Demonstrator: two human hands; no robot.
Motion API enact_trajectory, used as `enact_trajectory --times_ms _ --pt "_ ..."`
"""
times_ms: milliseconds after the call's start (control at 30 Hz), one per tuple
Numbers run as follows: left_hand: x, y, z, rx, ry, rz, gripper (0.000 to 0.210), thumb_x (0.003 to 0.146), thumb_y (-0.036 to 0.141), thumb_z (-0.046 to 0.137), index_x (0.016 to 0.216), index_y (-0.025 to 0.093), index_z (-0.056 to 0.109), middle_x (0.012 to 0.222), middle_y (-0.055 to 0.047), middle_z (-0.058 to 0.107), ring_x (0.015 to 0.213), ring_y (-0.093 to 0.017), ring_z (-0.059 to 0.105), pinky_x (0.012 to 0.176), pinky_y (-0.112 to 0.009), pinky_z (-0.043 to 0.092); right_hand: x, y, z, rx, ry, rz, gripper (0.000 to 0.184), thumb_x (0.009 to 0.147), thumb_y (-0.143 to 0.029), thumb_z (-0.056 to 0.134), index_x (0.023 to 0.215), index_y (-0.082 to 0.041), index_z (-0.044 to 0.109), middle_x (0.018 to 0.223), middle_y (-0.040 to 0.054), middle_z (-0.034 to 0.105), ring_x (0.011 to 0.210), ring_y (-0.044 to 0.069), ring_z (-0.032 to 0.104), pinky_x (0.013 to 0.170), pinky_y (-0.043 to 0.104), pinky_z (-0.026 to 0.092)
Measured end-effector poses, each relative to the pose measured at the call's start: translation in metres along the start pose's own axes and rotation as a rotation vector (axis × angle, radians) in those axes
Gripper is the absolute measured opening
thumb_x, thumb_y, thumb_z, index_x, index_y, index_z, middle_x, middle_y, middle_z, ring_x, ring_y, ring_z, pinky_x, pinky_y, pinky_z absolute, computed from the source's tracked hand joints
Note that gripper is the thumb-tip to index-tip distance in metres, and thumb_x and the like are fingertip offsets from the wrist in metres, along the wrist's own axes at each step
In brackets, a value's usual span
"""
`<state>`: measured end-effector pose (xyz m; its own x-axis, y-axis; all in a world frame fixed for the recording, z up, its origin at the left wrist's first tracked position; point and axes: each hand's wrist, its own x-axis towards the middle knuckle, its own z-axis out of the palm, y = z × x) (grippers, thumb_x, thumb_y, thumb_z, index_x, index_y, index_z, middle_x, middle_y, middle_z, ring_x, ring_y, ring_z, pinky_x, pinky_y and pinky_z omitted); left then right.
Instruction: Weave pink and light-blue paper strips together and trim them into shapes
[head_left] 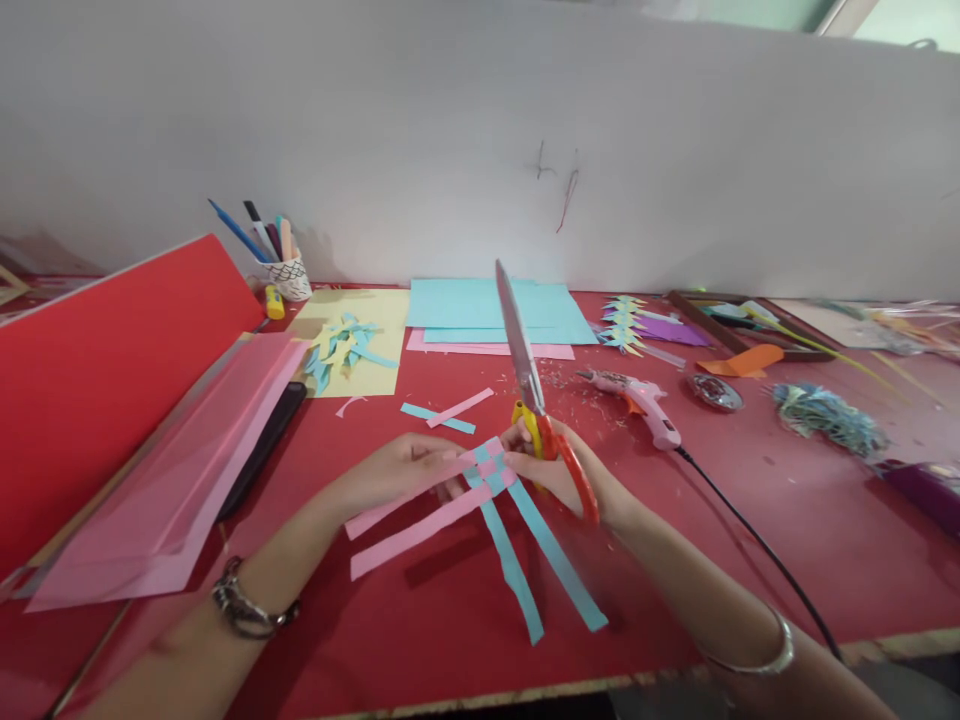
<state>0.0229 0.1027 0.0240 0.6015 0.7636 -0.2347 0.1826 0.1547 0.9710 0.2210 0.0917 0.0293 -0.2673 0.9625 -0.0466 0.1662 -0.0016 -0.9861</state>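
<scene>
A woven piece of pink and blue paper strips (pixel 491 470) is held between both hands above the red table. Two pink tails point left and two blue tails hang toward the near edge. My left hand (pixel 420 470) is closed on its left side, partly behind the strips. My right hand (pixel 574 455) pinches the woven part's right side and also has scissors (pixel 521 340) in it, blades pointing up and orange handle against the palm. Just beyond the hands lie a loose blue strip (pixel 420 412) and a pink strip (pixel 469 405), crossing each other.
Blue paper sheets (pixel 487 305) lie at the back, beside yellow paper (pixel 386 370) bearing folded pieces. At the right are a pink glue gun (pixel 634 395) with a cord (pixel 750 540) and a wooden tray (pixel 802 345). Pink sheets (pixel 165 490) and a pen cup (pixel 292 278) stand left.
</scene>
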Motion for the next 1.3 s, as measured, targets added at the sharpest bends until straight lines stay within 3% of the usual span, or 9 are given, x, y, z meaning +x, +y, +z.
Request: enact_trajectory --times_ms 167,267,367,433,533,633,767,1100,1300 --pt "0.002 -0.002 -0.011 -0.306 0.083 0.084 0.059 0.064 0.067 0.047 0.078 0.013 0.065 0.07 -0.008 0.068 0.053 -0.015 0.057 0.055 -0.028 0.045 0.008 0.01 -0.002 0.266 0.182 0.044 0.025 0.057 -0.026 0.067 0.062 -0.019 0.043 0.061 -0.0059 0.046 0.058 0.008 0.045 0.058 0.025 0.038" --pt "0.005 -0.004 -0.011 -0.304 0.303 0.116 0.057 0.067 0.065 0.04 0.07 0.013 0.063 0.071 -0.01 0.068 0.053 -0.016 0.055 0.06 -0.031 0.046 0.012 0.01 -0.001 0.444 0.299 0.019 0.036 0.049 -0.026 0.072 0.06 -0.02 0.038 0.06 -0.0072 0.046 0.056 0.007 0.046 0.055 0.023 0.038" --pt "0.006 -0.006 -0.016 0.114 0.604 0.107 0.038 0.07 0.05 0.045 0.069 0.016 0.061 0.073 -0.006 0.066 0.066 -0.018 0.057 0.069 -0.029 0.045 0.011 0.003 -0.001 0.536 0.35 0.061 0.044 0.043 -0.025 0.074 0.062 -0.021 0.034 0.057 -0.0085 0.047 0.052 0.007 0.047 0.05 0.022 0.038" --pt "0.004 -0.007 -0.027 0.546 0.724 0.055 0.033 0.074 0.042 0.044 0.075 0.016 0.063 0.077 -0.007 0.065 0.075 -0.021 0.057 0.072 -0.029 0.043 0.011 -0.002 -0.002 0.551 0.361 0.096 0.045 0.042 -0.025 0.073 0.062 -0.021 0.033 0.055 -0.0096 0.046 0.05 0.006 0.046 0.048 0.021 0.038" --pt "-0.006 -0.01 -0.052 1.054 0.865 -0.062 0.034 0.08 0.027 0.036 0.097 0.014 0.062 0.104 -0.012 0.059 0.096 -0.026 0.053 0.077 -0.031 0.04 0.011 -0.003 -0.003 0.536 0.375 0.092 0.043 0.043 -0.024 0.072 0.061 -0.021 0.033 0.054 -0.0103 0.044 0.05 0.006 0.046 0.049 0.021 0.039" --pt "-0.017 -0.015 -0.076 1.251 0.73 -0.214 0.039 0.08 0.015 0.03 0.104 0.017 0.06 0.108 -0.012 0.055 0.102 -0.023 0.05 0.079 -0.027 0.038 0.013 -0.001 -0.003 0.526 0.371 0.076 0.044 0.042 -0.024 0.073 0.062 -0.021 0.033 0.057 -0.0093 0.048 0.052 0.007 0.049 0.05 0.022 0.041" --pt "-0.025 -0.021 -0.093 1.256 0.566 -0.203 0.042 0.081 0.015 0.027 0.109 0.019 0.057 0.11 -0.01 0.054 0.098 -0.021 0.05 0.077 -0.027 0.038 0.013 -0.001 -0.002 0.56 0.342 0.082 0.046 0.042 -0.024 0.073 0.062 -0.021 0.032 0.056 -0.0099 0.048 0.05 0.006 0.049 0.049 0.022 0.041" --pt "-0.022 -0.015 -0.095 1.129 0.62 -0.221 0.022 0.07 0.013 0.04 0.077 0.019 0.059 0.079 -0.004 0.061 0.077 -0.018 0.052 0.065 -0.023 0.037 0.014 0.002 -0.004 0.546 0.326 0.097 0.044 0.044 -0.024 0.073 0.062 -0.02 0.033 0.055 -0.0099 0.046 0.05 0.005 0.047 0.048 0.021 0.038" --pt "-0.029 -0.016 -0.093 1.125 0.604 -0.234 0.031 0.07 0.01 0.035 0.089 0.02 0.057 0.088 -0.002 0.06 0.078 -0.015 0.052 0.062 -0.022 0.035 0.014 0.003 -0.004 0.55 0.298 0.124 0.045 0.044 -0.024 0.074 0.064 -0.02 0.034 0.057 -0.009 0.049 0.052 0.007 0.049 0.051 0.022 0.04"
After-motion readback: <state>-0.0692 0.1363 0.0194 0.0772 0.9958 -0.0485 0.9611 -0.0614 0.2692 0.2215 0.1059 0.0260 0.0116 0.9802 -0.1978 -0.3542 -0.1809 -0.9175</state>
